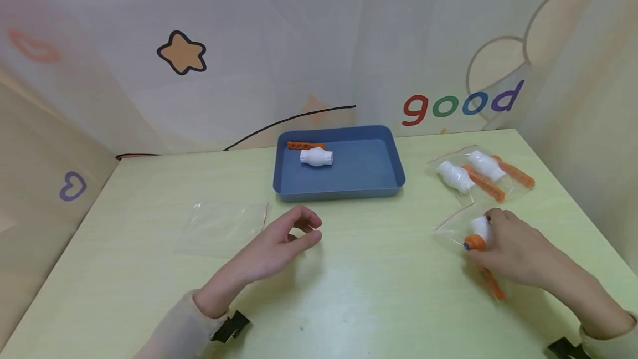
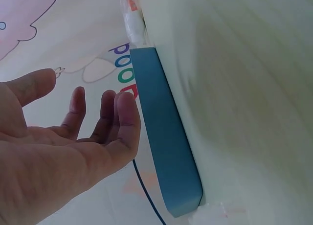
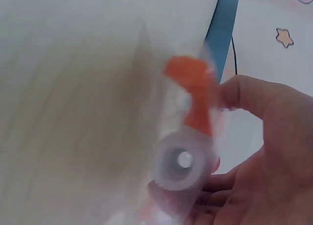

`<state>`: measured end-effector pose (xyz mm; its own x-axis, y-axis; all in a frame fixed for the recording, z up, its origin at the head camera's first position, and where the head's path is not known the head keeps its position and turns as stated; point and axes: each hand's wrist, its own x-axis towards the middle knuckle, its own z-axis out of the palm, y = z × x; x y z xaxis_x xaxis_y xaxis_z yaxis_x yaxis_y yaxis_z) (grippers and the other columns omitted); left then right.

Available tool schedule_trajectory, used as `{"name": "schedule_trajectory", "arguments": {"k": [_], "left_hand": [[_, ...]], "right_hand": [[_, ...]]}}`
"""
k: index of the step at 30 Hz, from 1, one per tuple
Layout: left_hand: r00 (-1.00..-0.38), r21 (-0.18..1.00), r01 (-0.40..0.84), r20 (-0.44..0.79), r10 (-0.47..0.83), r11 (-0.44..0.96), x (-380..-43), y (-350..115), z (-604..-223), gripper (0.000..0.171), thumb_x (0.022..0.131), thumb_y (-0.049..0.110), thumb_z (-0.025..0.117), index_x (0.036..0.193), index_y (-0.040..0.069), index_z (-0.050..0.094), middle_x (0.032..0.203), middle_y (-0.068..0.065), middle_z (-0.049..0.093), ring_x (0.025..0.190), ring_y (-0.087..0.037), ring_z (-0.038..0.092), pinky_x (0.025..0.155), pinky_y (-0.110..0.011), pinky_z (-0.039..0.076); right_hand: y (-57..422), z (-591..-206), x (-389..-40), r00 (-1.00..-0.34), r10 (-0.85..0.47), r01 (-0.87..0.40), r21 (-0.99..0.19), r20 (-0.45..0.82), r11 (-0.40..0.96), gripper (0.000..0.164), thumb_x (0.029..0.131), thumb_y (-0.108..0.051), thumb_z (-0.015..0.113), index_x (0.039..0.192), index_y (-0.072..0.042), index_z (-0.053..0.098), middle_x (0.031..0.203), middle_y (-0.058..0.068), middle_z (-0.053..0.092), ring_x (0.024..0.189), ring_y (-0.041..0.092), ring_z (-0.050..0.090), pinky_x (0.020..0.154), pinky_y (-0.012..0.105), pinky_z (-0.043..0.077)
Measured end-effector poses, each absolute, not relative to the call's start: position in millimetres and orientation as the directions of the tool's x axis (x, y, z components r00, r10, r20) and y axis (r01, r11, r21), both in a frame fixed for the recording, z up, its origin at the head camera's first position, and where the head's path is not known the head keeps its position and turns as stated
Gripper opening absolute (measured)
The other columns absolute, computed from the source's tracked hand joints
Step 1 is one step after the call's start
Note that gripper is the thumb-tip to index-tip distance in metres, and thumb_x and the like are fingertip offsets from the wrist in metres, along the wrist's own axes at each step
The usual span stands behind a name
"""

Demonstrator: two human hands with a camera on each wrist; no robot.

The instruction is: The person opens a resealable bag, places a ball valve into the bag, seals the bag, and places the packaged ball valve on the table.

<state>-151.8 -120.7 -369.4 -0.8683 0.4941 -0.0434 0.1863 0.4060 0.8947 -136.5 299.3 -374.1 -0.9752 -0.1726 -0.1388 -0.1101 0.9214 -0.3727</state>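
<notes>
My right hand (image 1: pixel 518 248) grips a clear zip bag (image 1: pixel 451 225) at the right of the table. Inside it show a white ribbed plastic fitting (image 1: pixel 480 227), an orange piece with a blue tip (image 1: pixel 474 242) and an orange strip (image 1: pixel 492 284). The right wrist view shows the hollow end of the white fitting (image 3: pixel 171 178) beside a blurred orange part (image 3: pixel 195 88), thumb and fingers on either side of the bag. Held in the air left of centre, my left hand (image 1: pixel 279 242) has loosely bent fingers with nothing between them. Beside it lies a flat clear bag (image 1: pixel 219 226).
A blue tray (image 1: pixel 344 195) stands at the back centre, holding another white fitting (image 1: pixel 317 157) and an orange strip (image 1: pixel 299 145). At the back right lie clear bags (image 1: pixel 466 190) with white fittings and orange strips. A printed cloth (image 1: pixel 299 43) hangs behind the table.
</notes>
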Motion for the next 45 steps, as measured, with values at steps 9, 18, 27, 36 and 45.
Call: {"name": "schedule_trajectory", "arguments": {"k": [9,18,27,36,45], "left_hand": [[-0.859,0.883,0.202,-0.049,0.509,0.425,-155,-131,-370,0.029,0.106,0.024,0.06,0.127,0.004,0.057,0.124,-0.01,0.06,0.116,-0.022,0.056,0.094,-0.042,0.049],[-0.845,0.868,0.204,-0.078,0.529,0.454,-156,-136,-367,0.032,0.106,0.027,0.059,0.128,0.004,0.057,0.127,-0.01,0.06,0.119,-0.023,0.056,0.097,-0.043,0.046],[-0.837,0.857,0.202,-0.1,0.538,0.474,-156,-139,-366,0.033,0.106,0.029,0.059,0.129,0.005,0.057,0.13,-0.009,0.059,0.121,-0.023,0.055,0.097,-0.043,0.045],[-0.821,0.842,0.201,-0.133,0.555,0.5,-155,-144,-359,0.037,0.106,0.031,0.059,0.132,0.006,0.056,0.135,-0.008,0.056,0.129,-0.033,0.049,0.099,-0.045,0.046],[-0.811,0.833,0.201,-0.153,0.564,0.515,-155,-148,-357,0.037,0.106,0.033,0.059,0.132,0.008,0.056,0.136,-0.004,0.053,0.132,-0.034,0.046,0.102,-0.048,0.044]], "right_hand": [[324,-372,-142,-0.976,-0.141,-0.083,-0.316,-0.167,0.945,0.065,0.085,-0.033,0.077,0.107,0.019,0.045,0.086,0.019,0.051,0.073,0.03,0.051,0.062,0.039,0.043],[346,-373,-148,-0.976,-0.113,-0.056,-0.29,-0.185,0.955,0.05,0.087,-0.031,0.075,0.09,0.011,0.048,0.078,0.016,0.048,0.069,0.03,0.049,0.058,0.037,0.041],[363,-374,-157,-0.978,-0.093,-0.038,-0.279,-0.186,0.959,0.038,0.086,-0.029,0.071,0.077,0.0,0.047,0.074,0.015,0.046,0.068,0.029,0.047,0.055,0.036,0.039],[371,-369,-162,-0.984,-0.069,-0.026,-0.252,-0.162,0.967,0.042,0.089,-0.029,0.07,0.077,0.002,0.046,0.074,0.018,0.046,0.07,0.034,0.048,0.056,0.038,0.04],[373,-371,-166,-0.989,-0.041,-0.006,-0.236,-0.14,0.972,0.055,0.092,-0.033,0.073,0.087,0.014,0.044,0.077,0.024,0.046,0.071,0.038,0.048,0.057,0.041,0.041]]}}
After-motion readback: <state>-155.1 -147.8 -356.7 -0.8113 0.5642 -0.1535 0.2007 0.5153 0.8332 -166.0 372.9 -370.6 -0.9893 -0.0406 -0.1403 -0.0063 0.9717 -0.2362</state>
